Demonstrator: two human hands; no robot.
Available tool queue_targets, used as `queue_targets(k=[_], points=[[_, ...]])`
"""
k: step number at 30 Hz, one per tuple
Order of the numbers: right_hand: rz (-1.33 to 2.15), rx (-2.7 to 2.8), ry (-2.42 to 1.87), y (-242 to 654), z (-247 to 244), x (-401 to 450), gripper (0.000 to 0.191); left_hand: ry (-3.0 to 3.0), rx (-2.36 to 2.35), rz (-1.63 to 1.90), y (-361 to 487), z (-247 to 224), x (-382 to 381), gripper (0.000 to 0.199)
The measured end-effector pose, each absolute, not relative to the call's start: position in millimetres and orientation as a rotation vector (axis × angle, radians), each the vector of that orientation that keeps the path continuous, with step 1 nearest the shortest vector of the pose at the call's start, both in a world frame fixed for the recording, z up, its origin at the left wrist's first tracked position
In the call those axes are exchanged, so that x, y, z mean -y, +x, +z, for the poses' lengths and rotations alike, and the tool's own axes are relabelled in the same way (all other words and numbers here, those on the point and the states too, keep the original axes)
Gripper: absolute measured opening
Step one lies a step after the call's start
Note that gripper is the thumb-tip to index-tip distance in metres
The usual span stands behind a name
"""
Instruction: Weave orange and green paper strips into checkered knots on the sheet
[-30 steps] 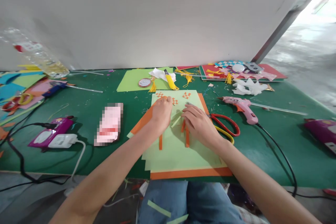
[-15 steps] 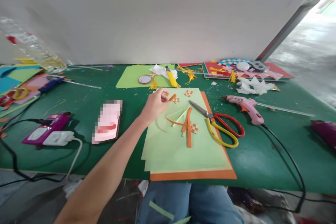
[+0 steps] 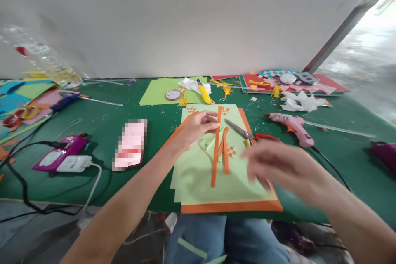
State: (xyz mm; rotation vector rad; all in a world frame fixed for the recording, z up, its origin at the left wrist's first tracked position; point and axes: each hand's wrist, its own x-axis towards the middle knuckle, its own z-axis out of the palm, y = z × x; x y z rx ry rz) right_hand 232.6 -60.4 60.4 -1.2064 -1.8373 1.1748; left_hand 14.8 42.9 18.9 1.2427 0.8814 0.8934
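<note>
My left hand (image 3: 201, 128) is over the upper part of the light green sheets (image 3: 198, 189), its fingers pinching a long orange paper strip (image 3: 215, 159) that runs down toward me. Shorter orange strips (image 3: 226, 154) and thin green strips (image 3: 213, 142) lie just beside it. Small orange-and-white checkered pieces (image 3: 231, 151) rest on the sheets. My right hand (image 3: 275, 165) is smeared by motion above the right edge of the sheets, and its fingers cannot be made out clearly. It partly covers the scissors (image 3: 243, 131) with red and yellow handles.
A pink glue gun (image 3: 292, 127) lies on the right. At the back are a yellow utility knife (image 3: 204, 93), a round red-rimmed disc (image 3: 173, 95) and crumpled white tissue (image 3: 300, 101). Left stand a phone (image 3: 131, 144), a purple power block (image 3: 62, 154) and a tilted plastic bottle (image 3: 62, 72).
My right hand has come into view from the right, over the scissors. My left hand has moved slightly right and down and now holds a long orange strip stretched lengthwise.
</note>
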Motion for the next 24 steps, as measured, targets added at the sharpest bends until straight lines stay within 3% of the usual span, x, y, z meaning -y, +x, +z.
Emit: queue_targets(k=[4, 7, 12, 18, 24], points=[[1.124, 1.683, -1.396, 218, 50, 2, 0.034, 1.32, -0.902, 0.854, 18, 24, -37, 0.036], [1.374, 1.467, -1.258, 206, 38, -19, 0.035, 1.37, -0.919, 0.8, 20, 27, -34, 0.039], [1.412, 1.265, -1.102, 207, 24, -17, 0.025, 1.422, -0.905, 0.743, 22, 28, -31, 0.043], [1.464, 0.962, -0.871, 220, 21, -24, 0.017, 1.65, -0.857, 0.561, 20, 28, -30, 0.015], [1.465, 0.719, -0.753, 233, 33, -32, 0.013, 1.747, -0.82, 0.489, 16, 25, -32, 0.018]])
